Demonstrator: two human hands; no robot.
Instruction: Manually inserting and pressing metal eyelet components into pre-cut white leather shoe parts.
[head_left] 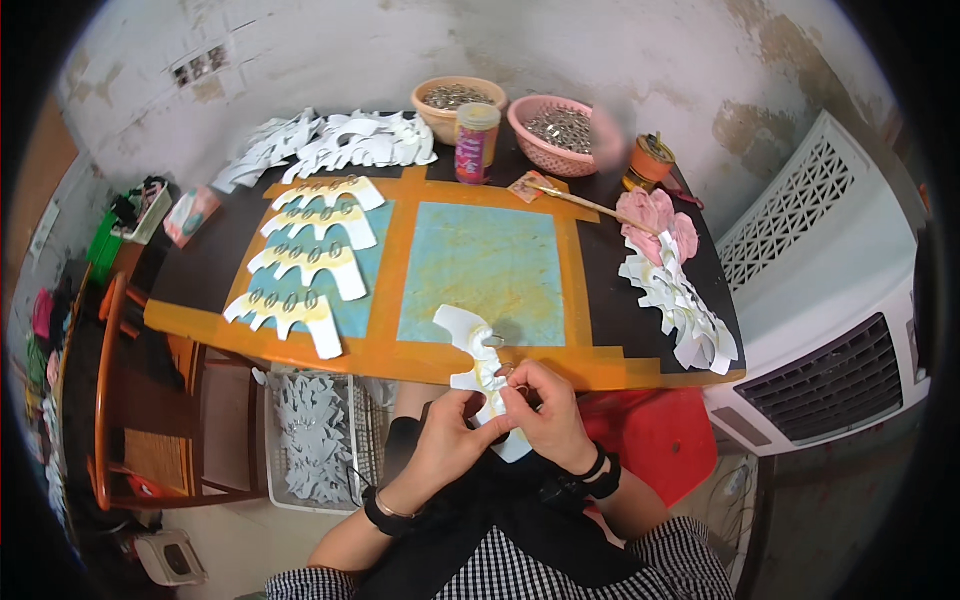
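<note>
At the table's front edge my left hand [455, 432] is closed on a white scalloped strip [462, 328], thumb on top. My right hand [545, 408] pinches at the strip's middle, fingers closed close to small metal rings on it; whether they grip a ring or a folded tab is hidden. The strip's ends stick out above and below my fingers. On the left of the table several similar strips [335, 277] lie in a column, each with yellowish smears and a row of metal rings [283, 300].
A yellow-smeared blue board [485, 270] is framed by orange tape. Behind it are an orange basket [425, 105] and a pink basket [530, 140] of metal pieces, and a jar [477, 150]. More white strips [360, 145] are piled behind. A stick [590, 205] rests on pink cloth [650, 215].
</note>
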